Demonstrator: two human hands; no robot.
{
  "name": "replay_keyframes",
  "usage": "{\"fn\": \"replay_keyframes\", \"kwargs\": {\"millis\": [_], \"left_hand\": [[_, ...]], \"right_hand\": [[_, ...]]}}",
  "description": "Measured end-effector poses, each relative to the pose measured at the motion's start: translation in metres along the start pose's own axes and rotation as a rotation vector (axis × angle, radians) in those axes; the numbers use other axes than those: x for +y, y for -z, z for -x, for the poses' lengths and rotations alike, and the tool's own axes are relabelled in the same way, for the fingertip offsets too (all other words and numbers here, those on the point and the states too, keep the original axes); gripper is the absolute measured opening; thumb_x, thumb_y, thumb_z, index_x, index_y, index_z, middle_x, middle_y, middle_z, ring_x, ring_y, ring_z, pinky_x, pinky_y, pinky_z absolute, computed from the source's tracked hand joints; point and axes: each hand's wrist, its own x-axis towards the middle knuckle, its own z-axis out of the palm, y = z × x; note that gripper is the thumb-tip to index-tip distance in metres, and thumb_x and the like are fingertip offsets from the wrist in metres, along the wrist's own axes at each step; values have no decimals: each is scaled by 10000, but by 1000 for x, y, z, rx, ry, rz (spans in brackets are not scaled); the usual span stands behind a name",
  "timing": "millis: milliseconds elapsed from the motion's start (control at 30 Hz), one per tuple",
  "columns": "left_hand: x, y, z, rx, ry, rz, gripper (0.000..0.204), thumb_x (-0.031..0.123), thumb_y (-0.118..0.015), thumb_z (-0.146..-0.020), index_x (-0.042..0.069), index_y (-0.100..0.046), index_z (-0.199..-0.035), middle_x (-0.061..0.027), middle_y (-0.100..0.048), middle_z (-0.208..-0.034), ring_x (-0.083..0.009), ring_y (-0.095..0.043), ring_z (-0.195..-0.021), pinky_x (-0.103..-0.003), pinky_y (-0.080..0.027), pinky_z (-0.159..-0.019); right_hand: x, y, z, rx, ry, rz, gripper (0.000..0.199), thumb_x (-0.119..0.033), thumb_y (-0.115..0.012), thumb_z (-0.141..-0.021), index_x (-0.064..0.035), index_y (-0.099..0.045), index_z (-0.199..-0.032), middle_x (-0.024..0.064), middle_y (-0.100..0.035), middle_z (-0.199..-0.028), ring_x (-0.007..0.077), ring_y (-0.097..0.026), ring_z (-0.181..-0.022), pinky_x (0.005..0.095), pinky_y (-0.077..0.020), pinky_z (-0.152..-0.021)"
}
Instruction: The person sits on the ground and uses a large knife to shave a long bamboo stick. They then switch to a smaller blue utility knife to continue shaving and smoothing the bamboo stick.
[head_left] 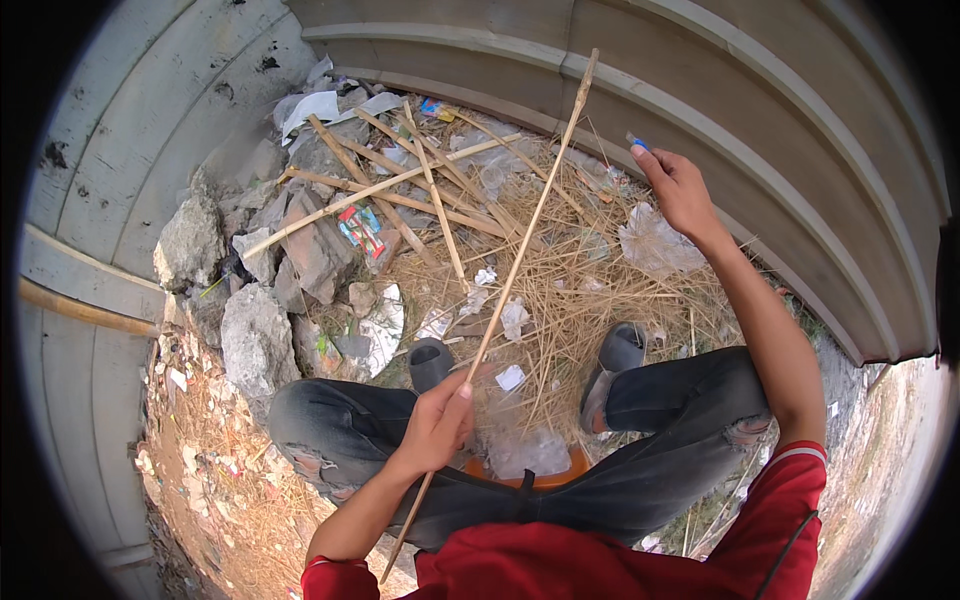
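Note:
My left hand (438, 420) is closed around a long thin bamboo stick (525, 240) near its lower end, above my left knee. The stick slants up and to the right, its tip against the grey corrugated wall (700, 110). My right hand (675, 185) is stretched out ahead to the right, pinching a small blue-handled tool (638, 144) between thumb and fingers; whether it has a blade I cannot tell. I am seated on something orange (560, 470), knees apart, grey shoes (620, 352) resting on dry straw.
A heap of split bamboo strips (400, 190) lies on dry straw ahead, mixed with paper scraps and plastic wrappers (360, 230). Large grey stones (255, 340) pile up at the left. Curved corrugated metal sheets enclose the back and left. Littered dirt ground lies at lower left.

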Motion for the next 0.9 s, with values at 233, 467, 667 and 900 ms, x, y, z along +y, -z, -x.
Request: {"fn": "replay_keyframes", "kwargs": {"millis": [233, 467, 667, 900], "left_hand": [[4, -6, -16, 80, -15, 28, 433, 238, -436, -1116, -3, -502, -1470, 82, -383, -602, -14, -335, -489, -219, -265, -463], [4, -4, -20, 125, 35, 90, 412, 256, -469, -1113, -4, -539, -1426, 86, -395, -620, -11, -334, -494, -222, -250, -456], [0, 2, -16, 65, 101, 181, 391, 253, -470, -1115, 7, -560, -1406, 84, -373, -613, -14, -324, -504, -225, -239, -458], [-7, 6, -4, 64, 78, 119, 422, 270, -451, -1121, -42, -555, -1386, 69, -364, -576, -18, -304, -472, -224, -243, -463]], "right_hand": [[-102, -39, 89, -611, 335, -7, 502, -465, -580, -1016, 14, -694, -913, 252, -663, -728, 434, -682, -719, 532, -522, -686], [-109, -67, 103, -639, 285, 49, 510, -463, -563, -1021, 22, -717, -1003, 260, -699, -760, 479, -693, -746, 551, -554, -730], [-101, -62, 84, -643, 273, 58, 529, -486, -546, -1029, 21, -696, -1010, 268, -699, -788, 475, -693, -759, 572, -540, -733], [-71, -60, 31, -407, 179, 128, 568, -512, -498, -1040, 13, -703, -972, 256, -697, -804, 476, -686, -808, 544, -542, -768]]}}
